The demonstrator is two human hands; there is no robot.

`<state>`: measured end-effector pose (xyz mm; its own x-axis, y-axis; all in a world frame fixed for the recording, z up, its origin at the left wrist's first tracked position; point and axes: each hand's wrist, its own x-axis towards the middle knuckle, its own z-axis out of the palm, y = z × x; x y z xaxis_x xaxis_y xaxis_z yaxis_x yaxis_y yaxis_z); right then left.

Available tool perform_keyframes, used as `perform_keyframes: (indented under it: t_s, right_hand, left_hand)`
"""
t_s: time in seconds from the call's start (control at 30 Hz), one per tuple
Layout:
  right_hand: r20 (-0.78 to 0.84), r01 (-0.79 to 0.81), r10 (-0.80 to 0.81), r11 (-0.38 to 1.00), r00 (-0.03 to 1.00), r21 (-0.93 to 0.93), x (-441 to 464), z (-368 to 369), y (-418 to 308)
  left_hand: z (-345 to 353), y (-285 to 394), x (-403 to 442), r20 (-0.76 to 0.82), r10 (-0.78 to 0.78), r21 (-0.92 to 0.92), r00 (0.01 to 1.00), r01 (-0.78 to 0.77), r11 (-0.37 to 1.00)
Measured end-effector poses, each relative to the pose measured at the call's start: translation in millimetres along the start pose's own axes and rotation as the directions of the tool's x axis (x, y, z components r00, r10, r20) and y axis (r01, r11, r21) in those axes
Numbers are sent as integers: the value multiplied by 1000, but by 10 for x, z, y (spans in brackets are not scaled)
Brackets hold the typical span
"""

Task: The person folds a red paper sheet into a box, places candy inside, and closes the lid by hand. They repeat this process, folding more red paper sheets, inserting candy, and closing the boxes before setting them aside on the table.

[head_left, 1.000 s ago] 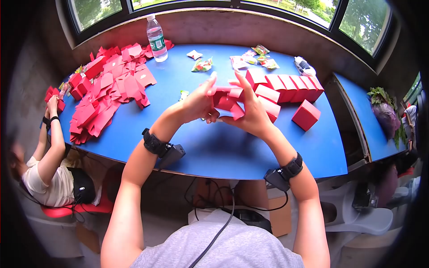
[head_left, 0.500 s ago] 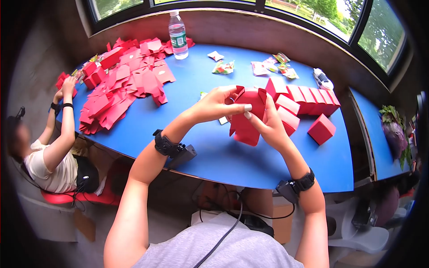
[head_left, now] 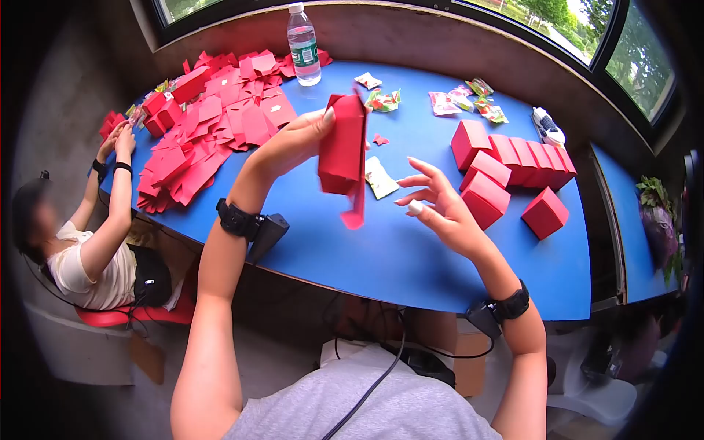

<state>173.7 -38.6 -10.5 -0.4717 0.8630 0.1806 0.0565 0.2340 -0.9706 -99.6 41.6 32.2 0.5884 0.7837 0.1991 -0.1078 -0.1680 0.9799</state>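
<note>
My left hand [head_left: 297,141] grips a partly folded red paper box [head_left: 343,147] above the table, with a flap hanging loose at its lower end. To the right, my right hand [head_left: 440,203] is off the box, its fingers spread with nothing in them. Between the hands a pale, flat packet [head_left: 380,178] lies on the blue table [head_left: 352,257]. A small red scrap [head_left: 380,139] is just beyond the packet. Right of my right hand sit two red boxes [head_left: 485,196] side by side, and a single red box [head_left: 545,213] stands farther right.
A row of red boxes [head_left: 524,160] lines the right rear. Flat red card pieces [head_left: 213,125] are heaped at the left. A water bottle [head_left: 303,45], wrapped sweets [head_left: 444,103] and a white-and-dark object [head_left: 548,126] lie toward the back. Another person [head_left: 95,249] works at the left end.
My right hand has let go of the red box and moved down, fingers opening. My left hand has carried the box left and turned it upright, uncovering the pale packet and red scrap.
</note>
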Motion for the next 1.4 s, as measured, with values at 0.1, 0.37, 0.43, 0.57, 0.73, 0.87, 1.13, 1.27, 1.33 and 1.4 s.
perform_keyframes:
  t_s: [0.1,0.37,0.43,0.57,0.73,0.87,1.13,1.27,1.33,1.4]
  right_hand:
    - [-44,-7,9,1000,999,30,-21,-86,59]
    - [-46,1,-14,966,999,-260,-109,21,-104]
    - [-46,54,-75,935,996,-351,-137,-2,-106]
    - [-67,132,-201,827,977,-547,-124,-67,-169]
    - [23,247,-347,620,938,-745,-97,-47,-275]
    - [58,287,-372,596,926,-750,-77,-39,-299]
    - [21,271,-396,587,918,-763,-102,-10,-288]
    - [9,274,-416,584,910,-764,-93,0,-276]
    - [-20,294,-470,585,883,-756,-83,2,-262]
    - [-52,293,-498,589,866,-753,-78,7,-242]
  left_hand:
    - [-173,169,68,-235,-93,203,968,143,969]
    - [-2150,165,642,-705,-48,707,708,695,-132]
    - [-2639,66,807,-733,-56,671,678,708,-220]
    - [-3221,-247,900,-731,-90,677,677,701,-226]
    - [-3323,-785,1123,-538,208,841,817,539,56]
    - [-3295,-734,1128,-493,232,861,838,508,-4]
    - [-2614,211,768,-346,848,927,401,286,243]
    - [-1646,577,347,-496,488,580,719,-144,802]
    - [-882,605,192,-374,369,486,851,-158,859]
    - [-333,482,152,-228,303,460,925,-172,871]
